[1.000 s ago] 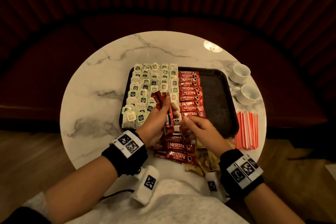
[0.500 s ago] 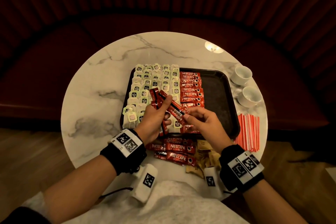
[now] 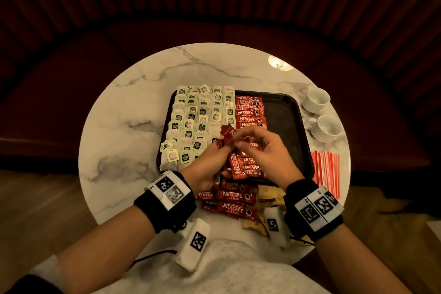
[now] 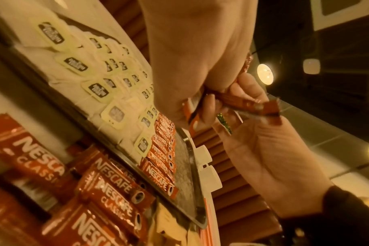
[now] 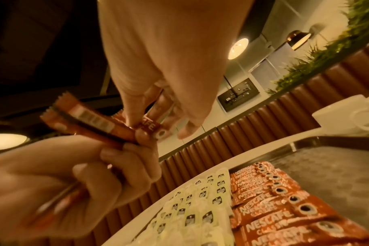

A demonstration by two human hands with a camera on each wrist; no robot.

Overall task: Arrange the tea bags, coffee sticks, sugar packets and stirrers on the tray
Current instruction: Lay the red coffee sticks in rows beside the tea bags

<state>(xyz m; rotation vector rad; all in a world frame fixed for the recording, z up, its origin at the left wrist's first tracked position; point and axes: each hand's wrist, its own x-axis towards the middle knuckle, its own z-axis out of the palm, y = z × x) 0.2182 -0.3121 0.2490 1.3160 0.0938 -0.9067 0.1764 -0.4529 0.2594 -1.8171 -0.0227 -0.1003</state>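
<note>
Hands meet above the middle of the tray, both closed on red coffee sticks. The left hand grips a small bunch of sticks in its curled fingers, the bunch held clear of the tray and slanting up toward the far side. The right hand pinches the end of one stick between thumb and fingertips, just at the tips of the left hand's fingers, so the two hands touch or nearly touch there. In the right wrist view the printed end of that stick, with its cup mark, shows under the thumb.

On the dark tray the tea bags fill the left part in rows, their pale green tags up. Just right of them a column of coffee sticks lies flat, running from the far rim toward the near one; the hands hide its middle. The right part of the tray is bare.

On the round marble table, between the tray's near rim and the wrists, more loose coffee sticks lie in a pile, with brown sugar packets beside them on the right. Red and white stirrers lie in a flat bundle right of the tray, and two white cups stand beyond them.
</note>
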